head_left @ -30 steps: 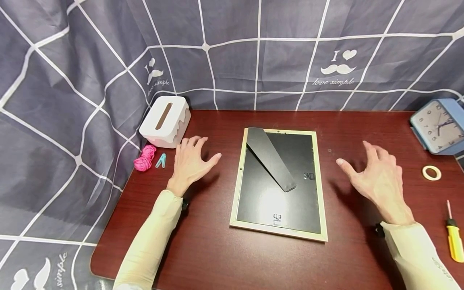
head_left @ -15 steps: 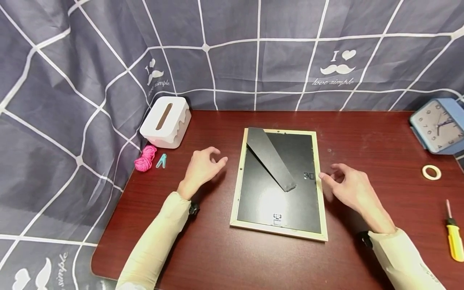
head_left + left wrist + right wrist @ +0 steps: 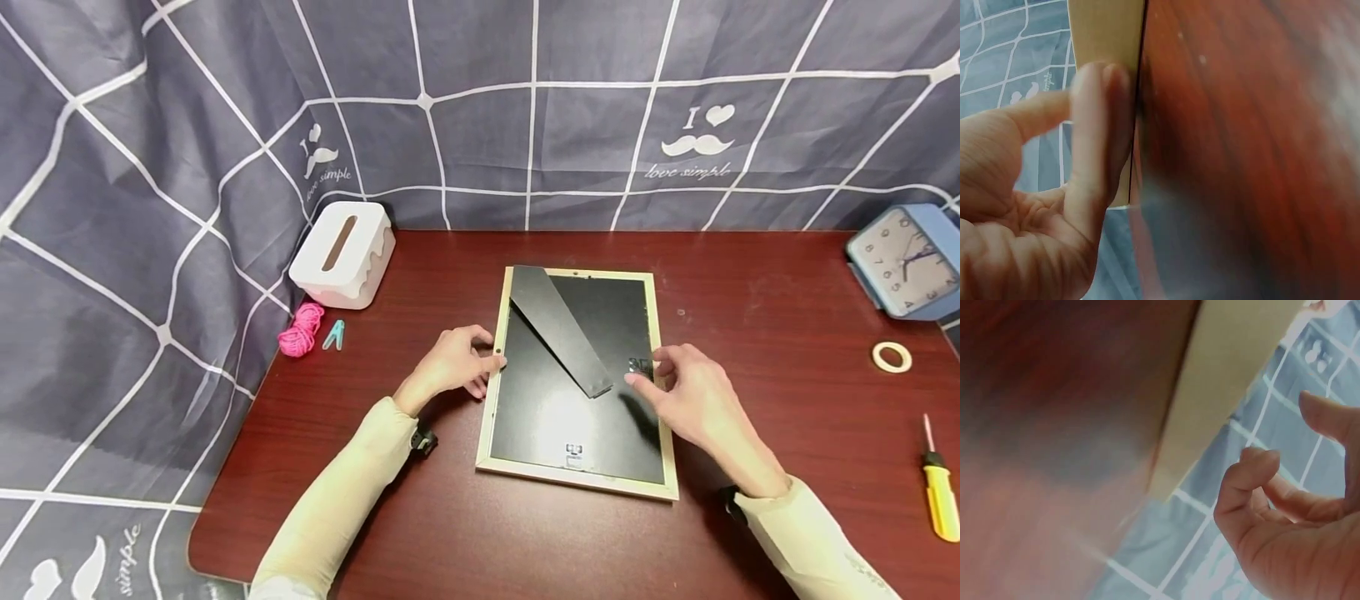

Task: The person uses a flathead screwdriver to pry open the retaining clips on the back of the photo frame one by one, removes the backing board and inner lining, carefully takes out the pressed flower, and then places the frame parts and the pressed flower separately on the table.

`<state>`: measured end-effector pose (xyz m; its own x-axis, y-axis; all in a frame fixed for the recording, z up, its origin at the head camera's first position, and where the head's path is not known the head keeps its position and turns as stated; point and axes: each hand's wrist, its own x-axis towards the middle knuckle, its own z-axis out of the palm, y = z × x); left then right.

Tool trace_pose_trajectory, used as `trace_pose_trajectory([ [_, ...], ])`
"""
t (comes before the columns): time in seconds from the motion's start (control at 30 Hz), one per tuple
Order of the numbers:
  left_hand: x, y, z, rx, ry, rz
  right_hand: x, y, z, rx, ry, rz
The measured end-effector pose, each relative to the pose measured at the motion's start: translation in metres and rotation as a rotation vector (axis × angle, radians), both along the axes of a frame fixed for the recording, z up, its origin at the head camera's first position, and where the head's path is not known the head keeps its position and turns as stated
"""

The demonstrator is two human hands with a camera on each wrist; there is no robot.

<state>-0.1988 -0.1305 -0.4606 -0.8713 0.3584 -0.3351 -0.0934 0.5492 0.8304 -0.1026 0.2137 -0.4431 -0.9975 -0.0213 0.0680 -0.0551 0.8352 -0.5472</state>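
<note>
A picture frame (image 3: pixel 667 450) lies face down on the table, its pale wooden rim around a black backing board (image 3: pixel 532 417). The dark easel leg (image 3: pixel 558 329) slants across that board. My left hand (image 3: pixel 453 360) holds the frame's left side, thumb on top of the rim and fingers along the outer side. In the left wrist view its fingers (image 3: pixel 1094 137) overlap the wooden edge. My right hand (image 3: pixel 693 400) is over the frame's right side, thumb above the board near a small metal hanger (image 3: pixel 640 367). Its fingers (image 3: pixel 1244 487) are loosely bent and hold nothing.
At the left stand a white tissue box (image 3: pixel 345 250), pink yarn (image 3: pixel 302 330) and a teal clothes peg (image 3: pixel 334 335). To the right are a blue alarm clock (image 3: pixel 903 262), a tape roll (image 3: pixel 892 357) and a yellow-handled screwdriver (image 3: pixel 941 500). A grey checked curtain (image 3: pixel 480 142) hangs behind.
Both hands have moved inward from either side of the frame. The left now takes hold of its left edge; the right has come over its right edge. The frame has stayed put.
</note>
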Motion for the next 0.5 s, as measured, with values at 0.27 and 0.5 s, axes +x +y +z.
trace_pose_trajectory([
  [0.27,-0.003,0.004,-0.005,0.058,-0.1,0.006,0.0,-0.035,0.002,0.175,-0.013,0.164],
  [0.5,-0.003,0.004,0.001,0.106,-0.175,0.016,-0.004,-0.048,-0.003,0.227,-0.03,0.138],
])
